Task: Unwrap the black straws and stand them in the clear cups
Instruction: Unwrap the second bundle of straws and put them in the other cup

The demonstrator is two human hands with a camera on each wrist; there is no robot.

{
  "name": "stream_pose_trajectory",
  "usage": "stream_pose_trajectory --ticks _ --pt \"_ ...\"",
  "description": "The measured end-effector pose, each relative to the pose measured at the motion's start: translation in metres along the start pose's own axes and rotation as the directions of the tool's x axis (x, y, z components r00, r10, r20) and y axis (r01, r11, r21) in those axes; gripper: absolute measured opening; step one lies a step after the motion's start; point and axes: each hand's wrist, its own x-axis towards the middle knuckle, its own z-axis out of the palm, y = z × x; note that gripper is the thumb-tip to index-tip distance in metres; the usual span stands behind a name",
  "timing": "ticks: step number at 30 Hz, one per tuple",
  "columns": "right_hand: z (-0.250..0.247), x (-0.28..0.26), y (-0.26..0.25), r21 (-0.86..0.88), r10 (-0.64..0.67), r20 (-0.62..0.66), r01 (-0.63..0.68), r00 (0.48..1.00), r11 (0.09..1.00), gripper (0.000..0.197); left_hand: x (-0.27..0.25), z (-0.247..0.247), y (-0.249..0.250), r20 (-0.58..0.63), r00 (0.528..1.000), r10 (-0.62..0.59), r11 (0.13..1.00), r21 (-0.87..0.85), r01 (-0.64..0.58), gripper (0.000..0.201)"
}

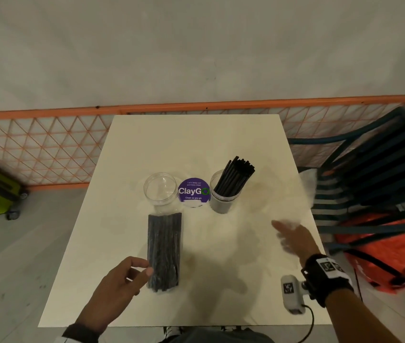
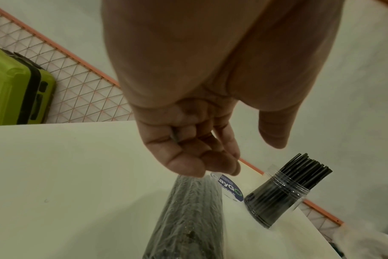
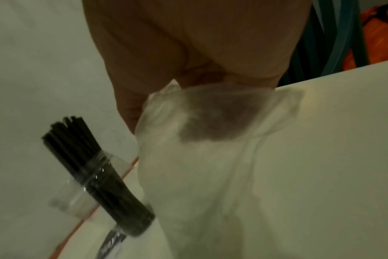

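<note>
- Nearest me, the left hand (image 1: 119, 280) sits at the near end of the wrapped pack (image 1: 164, 251). Its fingers are loosely curled with the tips just at the pack's edge, and I can't tell whether they pinch the plastic or only touch it.
- The pack lies flat on the table (image 1: 221, 144), lengthwise away from the person, and is still sealed in its clear film.
- To the right, the right hand (image 1: 293, 237) is blurred over the table's right edge. The wrist view shows an empty wrapper (image 3: 210, 140) against the palm — the fingers are hidden behind the film, so whether they grip it I can't say.
- Further out stands the empty cup (image 1: 159, 187), just past the pack's far end, and a purple sticker (image 1: 193, 193) sits between the two cups.
- The full cup (image 1: 223, 191) stands right of the sticker, with straws (image 1: 236, 178) upright in it and leaning right.
- My read: one pack is done and the second is just being started — roughly halfway.
- The next move calls for getting rid of the spent wrapper, then bringing both hands to the pack to tear the film open.
- The bare straws would then go into the empty cup, which looks light and easy to tip.
</note>
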Motion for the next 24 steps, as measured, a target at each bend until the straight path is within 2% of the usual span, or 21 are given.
stream_pose_trajectory --ticks 3,6,8,12,14,17,21,24 --pt "0.012 -0.001 0.01 -0.161 -0.004 0.046 0.012 0.999 0.987 0.049 0.001 0.002 -0.001 0.017 1.0 0.01 1.0 0.025 -0.01 0.014" --pt "0.024 -0.001 0.02 -0.091 0.051 0.023 -0.048 0.998 0.995 0.054 0.002 0.005 -0.002 0.031 0.999 0.019 0.999 0.042 -0.02 0.016" --pt "0.03 0.002 0.029 -0.107 0.061 0.01 -0.059 0.998 0.992 0.061 0.002 0.007 -0.003 0.034 0.999 0.025 0.998 0.05 -0.027 0.017" --pt "0.035 0.001 0.042 -0.333 0.035 -0.003 -0.034 0.999 0.942 0.068 0.001 0.007 -0.009 0.028 0.999 0.043 0.998 0.042 -0.045 0.016" --pt "0.033 0.0 0.046 -0.444 0.024 -0.005 -0.024 1.0 0.896 0.079 0.001 0.006 -0.012 0.027 0.998 0.049 0.998 0.031 -0.05 0.017" --pt "0.028 -0.003 0.045 -0.478 -0.006 -0.028 -0.009 1.0 0.878 0.092 0.0 0.005 -0.014 0.012 0.997 0.07 0.996 0.05 -0.071 0.016" --pt "0.02 -0.022 0.033 -0.451 -0.132 -0.142 0.054 0.981 0.891 0.079 0.006 0.009 -0.019 0.026 0.996 0.084 0.981 0.175 -0.088 0.021" --pt "0.019 -0.042 0.026 -0.482 -0.276 -0.195 0.153 0.941 0.863 0.057 0.019 0.016 -0.03 0.057 0.997 0.05 0.954 0.293 -0.064 0.04"
